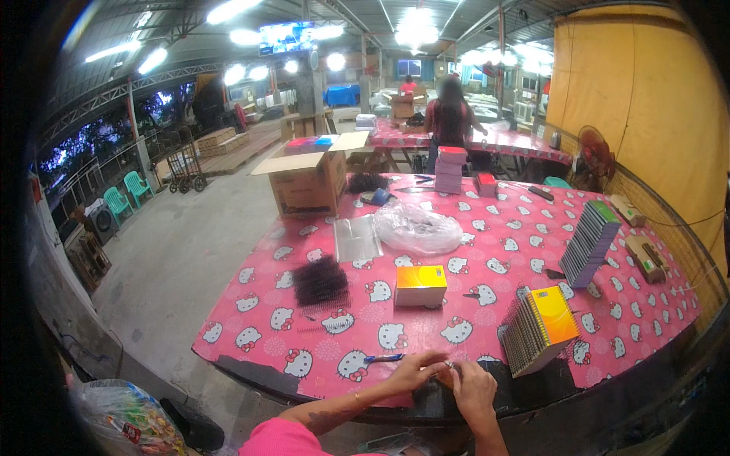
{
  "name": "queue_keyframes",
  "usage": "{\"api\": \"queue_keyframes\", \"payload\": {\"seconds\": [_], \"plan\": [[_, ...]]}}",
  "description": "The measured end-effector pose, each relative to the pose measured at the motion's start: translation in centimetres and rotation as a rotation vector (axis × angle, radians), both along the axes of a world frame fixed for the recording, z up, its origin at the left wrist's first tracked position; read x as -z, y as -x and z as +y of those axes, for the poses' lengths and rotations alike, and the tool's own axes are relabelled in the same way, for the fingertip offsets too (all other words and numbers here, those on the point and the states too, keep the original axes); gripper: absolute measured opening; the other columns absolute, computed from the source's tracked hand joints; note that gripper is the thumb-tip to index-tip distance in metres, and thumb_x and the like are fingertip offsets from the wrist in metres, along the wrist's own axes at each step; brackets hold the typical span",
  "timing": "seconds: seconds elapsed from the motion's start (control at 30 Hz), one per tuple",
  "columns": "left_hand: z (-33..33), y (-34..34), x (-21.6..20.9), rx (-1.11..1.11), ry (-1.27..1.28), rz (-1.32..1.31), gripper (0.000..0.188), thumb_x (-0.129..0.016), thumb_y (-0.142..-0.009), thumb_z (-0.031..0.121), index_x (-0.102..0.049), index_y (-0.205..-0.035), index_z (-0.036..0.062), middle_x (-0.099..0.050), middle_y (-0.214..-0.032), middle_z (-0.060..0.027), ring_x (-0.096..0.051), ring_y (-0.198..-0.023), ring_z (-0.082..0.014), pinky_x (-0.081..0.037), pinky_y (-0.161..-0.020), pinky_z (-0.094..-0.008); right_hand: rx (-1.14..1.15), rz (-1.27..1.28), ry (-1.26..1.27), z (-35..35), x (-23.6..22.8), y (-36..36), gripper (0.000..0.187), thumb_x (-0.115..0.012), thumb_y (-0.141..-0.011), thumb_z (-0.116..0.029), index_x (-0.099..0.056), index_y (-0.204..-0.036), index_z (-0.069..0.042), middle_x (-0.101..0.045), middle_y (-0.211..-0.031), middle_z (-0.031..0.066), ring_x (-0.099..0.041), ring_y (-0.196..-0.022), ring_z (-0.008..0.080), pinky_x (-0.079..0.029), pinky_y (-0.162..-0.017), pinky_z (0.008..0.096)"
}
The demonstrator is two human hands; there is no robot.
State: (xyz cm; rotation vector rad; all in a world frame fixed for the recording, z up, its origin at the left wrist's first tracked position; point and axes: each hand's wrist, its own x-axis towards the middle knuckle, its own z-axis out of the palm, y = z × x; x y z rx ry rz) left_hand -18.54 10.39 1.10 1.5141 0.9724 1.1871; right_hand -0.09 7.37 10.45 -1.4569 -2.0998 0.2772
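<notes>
At the table's near edge my left hand and my right hand meet, fingers pinched together. Whatever they hold is small and mostly hidden by the fingers. Just left of them a blue-handled tool lies flat. Beyond my hands sits a short stack of yellow-orange notepads. To the right stands a taller, slightly leaning stack of spiral-bound notebooks with a yellow-orange cover on top. A heap of black binding coils lies to the left, with a few loose coils next to it.
A pink patterned cloth covers the table. Farther back are an opened cardboard box, clear plastic wrap and a purple-pink stack. A tall green-topped notebook stack and a fan stand right. Another person stands behind.
</notes>
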Motion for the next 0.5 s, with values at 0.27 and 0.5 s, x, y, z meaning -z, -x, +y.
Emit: {"api": "queue_keyframes", "payload": {"seconds": [0.27, 0.5], "plan": [[-5.5, 6.6, -1.9, -0.271, -0.321, 1.215, 0.067, -0.062, -0.093, 0.052, -0.048, -0.144, 0.012, -0.044, -0.143, -0.0269, -0.042, -0.131, -0.0463, -0.034, -0.106, -0.0601, 0.012, -0.025, -0.017, 0.8, 0.1, 0.2, 0.02, -0.07, -0.089, -0.022, -0.07, -0.101, -0.007, -0.068, -0.094, 0.0138, -0.068, -0.081, 0.0369, -0.053, -0.072, 0.0476], [-6.2, 6.1, -2.5, -0.312, -0.307, 1.199, 0.051, -0.065, -0.092, 0.033, -0.055, -0.139, 0.0152, -0.055, -0.132, -0.0156, -0.052, -0.123, -0.0356, -0.042, -0.097, -0.0509, 0.012, 0.028, -0.03, 0.9, 0.9, -0.3, 0.019, -0.069, -0.09, -0.021, -0.071, -0.103, -0.007, -0.068, -0.093, 0.013, -0.069, -0.081, 0.0367, -0.053, -0.071, 0.048]]}}
